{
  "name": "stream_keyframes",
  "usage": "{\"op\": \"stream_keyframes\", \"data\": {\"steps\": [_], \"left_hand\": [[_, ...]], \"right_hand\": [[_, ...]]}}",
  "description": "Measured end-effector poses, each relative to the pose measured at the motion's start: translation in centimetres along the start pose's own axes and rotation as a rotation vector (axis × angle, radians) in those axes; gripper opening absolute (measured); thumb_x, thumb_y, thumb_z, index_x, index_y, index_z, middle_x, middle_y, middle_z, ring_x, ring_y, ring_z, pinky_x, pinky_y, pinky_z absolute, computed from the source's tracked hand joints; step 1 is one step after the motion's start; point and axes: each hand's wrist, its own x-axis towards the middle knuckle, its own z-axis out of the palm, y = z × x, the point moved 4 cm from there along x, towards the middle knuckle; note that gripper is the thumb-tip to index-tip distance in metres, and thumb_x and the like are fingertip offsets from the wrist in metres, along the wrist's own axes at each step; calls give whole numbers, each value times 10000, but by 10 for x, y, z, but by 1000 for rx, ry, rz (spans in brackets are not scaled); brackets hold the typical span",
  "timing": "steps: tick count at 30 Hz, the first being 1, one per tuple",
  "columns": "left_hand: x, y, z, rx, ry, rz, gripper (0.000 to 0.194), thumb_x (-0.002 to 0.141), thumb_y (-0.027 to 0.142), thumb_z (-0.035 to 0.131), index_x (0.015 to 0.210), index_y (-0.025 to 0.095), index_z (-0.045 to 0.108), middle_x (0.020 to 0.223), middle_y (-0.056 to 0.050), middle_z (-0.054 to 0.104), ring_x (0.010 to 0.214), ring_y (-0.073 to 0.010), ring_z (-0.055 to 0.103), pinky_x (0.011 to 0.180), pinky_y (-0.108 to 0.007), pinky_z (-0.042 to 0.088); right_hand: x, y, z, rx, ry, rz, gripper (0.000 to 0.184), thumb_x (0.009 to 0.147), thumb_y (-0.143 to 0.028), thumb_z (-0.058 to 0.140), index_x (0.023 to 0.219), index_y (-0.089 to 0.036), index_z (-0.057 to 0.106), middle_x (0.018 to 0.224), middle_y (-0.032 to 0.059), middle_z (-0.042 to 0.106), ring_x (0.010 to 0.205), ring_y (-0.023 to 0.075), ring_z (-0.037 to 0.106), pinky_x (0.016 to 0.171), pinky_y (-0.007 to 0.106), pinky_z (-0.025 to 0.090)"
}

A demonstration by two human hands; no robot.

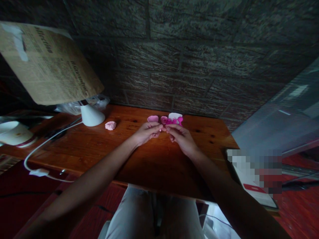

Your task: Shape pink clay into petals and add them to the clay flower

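Both my hands meet above the wooden table, fingertips almost touching. My left hand (151, 131) is closed in a pinch on a small pink piece of clay (163, 128). From the other side, my right hand (180, 134) pinches the same bit, its other fingers curled. Fingers hide most of the piece. Just behind the hands lie a flat pink disc (153, 118), a darker pink crumpled lump (163, 119), a bright magenta item with a round knob (179, 120) and a white rounded piece (175, 115). A pale pink lump of clay (110, 125) rests farther left.
A lamp with a white base (91, 115) and printed paper shade (54, 63) stands at the left, its white cord (37, 149) hanging over the table edge. A paper cup (16, 133) is far left. A dark-edged device (259, 194) lies at right. A stone wall (164, 56) rises behind.
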Motion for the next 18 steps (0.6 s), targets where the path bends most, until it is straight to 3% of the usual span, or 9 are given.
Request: {"op": "stream_keyframes", "data": {"steps": [6, 11, 18], "left_hand": [[-1, -7, 2, 39, -1, -53, 454, 645, 508, 898, 722, 110, 694, 590, 28, 547, 511, -51, 436, 487, -197, 274], [-1, -9, 7, 67, -51, -56, 469, 681, 543, 865, 702, 114, 676, 560, 34, 507, 490, -54, 406, 467, -216, 191], [-1, -7, 7, 14, -53, -104, 455, 696, 523, 861, 831, 105, 744, 767, -73, 712, 526, -45, 430, 496, -222, 207]], "right_hand": [[-7, -9, 10, -121, -115, -81, 350, 768, -439, 787, 1078, -280, 746, 866, -8, 715, 578, 100, 537, 563, 269, 445], [-5, -5, 7, -171, -94, -103, 288, 771, -451, 790, 994, -271, 771, 747, -19, 688, 579, 114, 539, 580, 277, 449], [-2, -3, 1, -129, -24, -90, 252, 753, -440, 806, 924, -255, 787, 739, -4, 717, 572, 112, 550, 560, 272, 434]]}}
